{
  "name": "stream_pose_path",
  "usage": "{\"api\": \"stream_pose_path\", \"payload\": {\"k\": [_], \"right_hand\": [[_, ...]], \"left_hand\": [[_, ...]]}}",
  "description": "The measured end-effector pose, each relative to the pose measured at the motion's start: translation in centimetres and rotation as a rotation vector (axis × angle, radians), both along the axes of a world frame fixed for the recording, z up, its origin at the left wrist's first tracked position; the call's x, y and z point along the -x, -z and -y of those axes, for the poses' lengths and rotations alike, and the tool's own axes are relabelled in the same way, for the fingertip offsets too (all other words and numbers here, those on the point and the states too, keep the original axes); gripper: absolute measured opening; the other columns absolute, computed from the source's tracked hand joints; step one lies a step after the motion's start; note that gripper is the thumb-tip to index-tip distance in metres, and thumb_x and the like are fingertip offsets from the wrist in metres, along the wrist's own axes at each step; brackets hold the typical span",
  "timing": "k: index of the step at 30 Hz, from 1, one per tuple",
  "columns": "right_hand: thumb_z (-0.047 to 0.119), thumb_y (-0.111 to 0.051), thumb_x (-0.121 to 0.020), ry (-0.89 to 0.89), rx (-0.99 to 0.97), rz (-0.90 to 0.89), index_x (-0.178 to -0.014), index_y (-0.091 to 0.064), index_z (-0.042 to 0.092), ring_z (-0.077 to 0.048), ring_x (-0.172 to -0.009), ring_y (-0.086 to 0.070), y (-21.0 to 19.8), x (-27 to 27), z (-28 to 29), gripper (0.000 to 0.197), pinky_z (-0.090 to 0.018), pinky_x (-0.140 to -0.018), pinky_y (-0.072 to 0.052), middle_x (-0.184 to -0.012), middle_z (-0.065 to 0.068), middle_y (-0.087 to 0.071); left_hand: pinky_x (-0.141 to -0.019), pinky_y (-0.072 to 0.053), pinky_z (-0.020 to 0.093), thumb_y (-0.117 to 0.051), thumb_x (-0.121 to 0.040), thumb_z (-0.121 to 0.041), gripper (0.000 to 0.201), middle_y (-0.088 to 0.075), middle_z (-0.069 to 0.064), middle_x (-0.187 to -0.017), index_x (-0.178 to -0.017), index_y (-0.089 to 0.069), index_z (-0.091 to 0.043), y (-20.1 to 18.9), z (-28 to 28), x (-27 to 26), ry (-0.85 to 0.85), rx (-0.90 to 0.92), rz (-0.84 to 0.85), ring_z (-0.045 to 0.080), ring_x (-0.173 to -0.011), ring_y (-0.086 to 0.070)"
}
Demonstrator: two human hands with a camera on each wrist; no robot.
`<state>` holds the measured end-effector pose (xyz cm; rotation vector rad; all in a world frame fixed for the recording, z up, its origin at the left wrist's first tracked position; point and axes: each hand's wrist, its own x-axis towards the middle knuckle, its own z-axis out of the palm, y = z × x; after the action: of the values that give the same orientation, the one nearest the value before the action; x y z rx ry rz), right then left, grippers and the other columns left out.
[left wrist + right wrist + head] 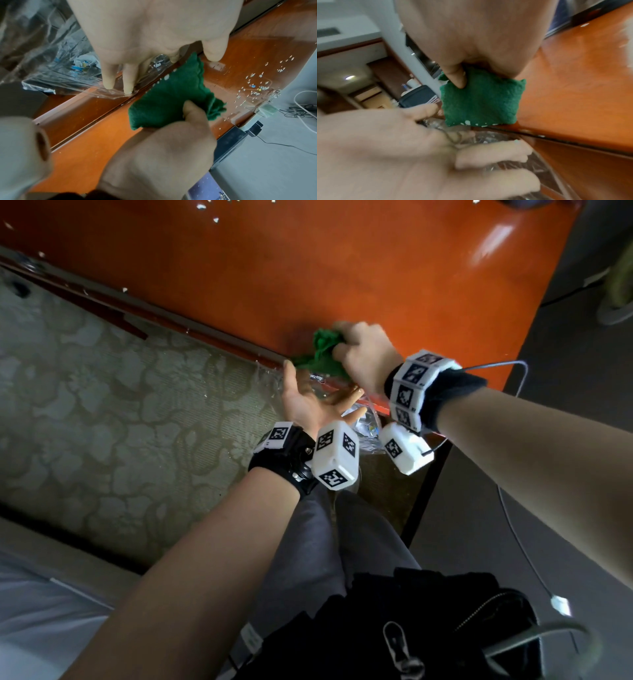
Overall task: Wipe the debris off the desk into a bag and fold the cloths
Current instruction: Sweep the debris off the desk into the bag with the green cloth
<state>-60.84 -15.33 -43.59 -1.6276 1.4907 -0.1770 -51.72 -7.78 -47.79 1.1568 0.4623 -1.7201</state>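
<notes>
The right hand (364,354) clenches a bunched green cloth (169,100), its fingers (456,78) curled into the fabric, at the near edge of the orange surface (342,268). White crumbs (467,122) cling along the cloth's lower edge. Just below, the left hand (308,402) lies palm up, fingers (127,79) straight against a clear plastic bag (51,54) held under the edge. More white debris (257,88) lies scattered beyond the cloth. The bag's mouth is hard to trace, and blur softens the left fingers in the right wrist view.
</notes>
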Motion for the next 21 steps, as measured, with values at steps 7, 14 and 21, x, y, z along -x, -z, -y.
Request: {"api": "stream_pose_path", "payload": {"k": [7, 14, 21], "right_hand": [[0.01, -0.047, -0.09, 0.004, -0.066, 0.065, -0.128, -0.059, 0.016, -0.024, -0.094, -0.059, -0.4, -0.1, -1.0, 0.04, -0.025, -0.077, -0.048, -0.108, -0.014, -0.064], [0.027, -0.052, -0.058, 0.526, -0.174, 0.206, -0.103, -0.07, 0.014, -0.029, -0.082, -0.065, -0.3, 2.0, 1.4, 0.05, -0.033, -0.069, -0.055, -0.097, -0.014, -0.068], [0.011, -0.062, -0.065, 0.305, -0.275, 0.214, -0.098, -0.068, 0.012, -0.028, -0.078, -0.066, -0.7, 2.4, 0.0, 0.034, -0.033, -0.067, -0.054, -0.086, -0.011, -0.068]], "left_hand": [[-0.103, -0.036, 0.069, -0.045, -0.087, -0.072, 0.068, -0.07, 0.023, -0.107, -0.091, -0.076, -0.013, -0.1, -0.4, 0.2, -0.046, -0.026, -0.006, 0.043, -0.114, -0.061], [-0.107, -0.037, 0.062, -0.04, -0.093, -0.069, 0.044, -0.055, 0.026, -0.104, -0.129, -0.043, -0.045, -0.4, 0.0, 0.6, 0.061, -0.034, 0.057, 0.047, -0.117, -0.059], [-0.103, -0.041, 0.06, -0.038, -0.093, -0.07, 0.051, -0.056, 0.022, -0.113, -0.132, -0.048, -0.039, -1.0, -0.3, 1.2, 0.055, -0.007, 0.112, 0.041, -0.1, -0.063]]}}
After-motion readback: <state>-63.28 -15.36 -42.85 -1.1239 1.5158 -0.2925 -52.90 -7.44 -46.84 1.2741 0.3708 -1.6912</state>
